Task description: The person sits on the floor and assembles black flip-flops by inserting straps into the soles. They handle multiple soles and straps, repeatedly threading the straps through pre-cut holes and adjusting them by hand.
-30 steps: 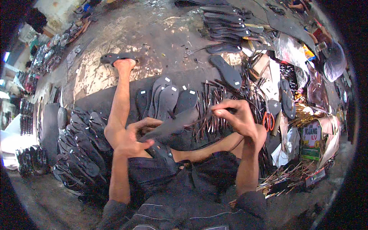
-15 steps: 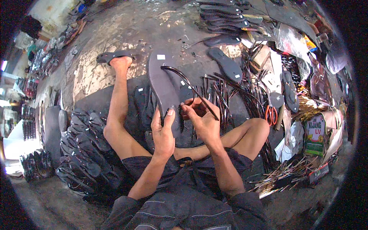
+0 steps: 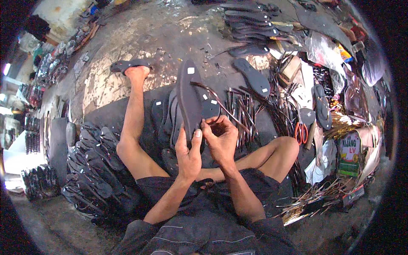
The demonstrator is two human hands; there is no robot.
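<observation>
Dark rubber sandal sole (image 3: 189, 100) is standing upright above my fingers, my left hand (image 3: 189, 155) clamping its heel while my right hand (image 3: 221, 138) is pinching the thin strap (image 3: 214, 100), which looks only partly fitted, loose straps (image 3: 242, 110) waiting just beyond.

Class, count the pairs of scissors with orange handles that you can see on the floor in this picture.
1. The orange-handled scissors lie on the floor to the person's right, beside the bent knee and among the loose dark sandal straps. More may be hidden under the clutter.
</observation>
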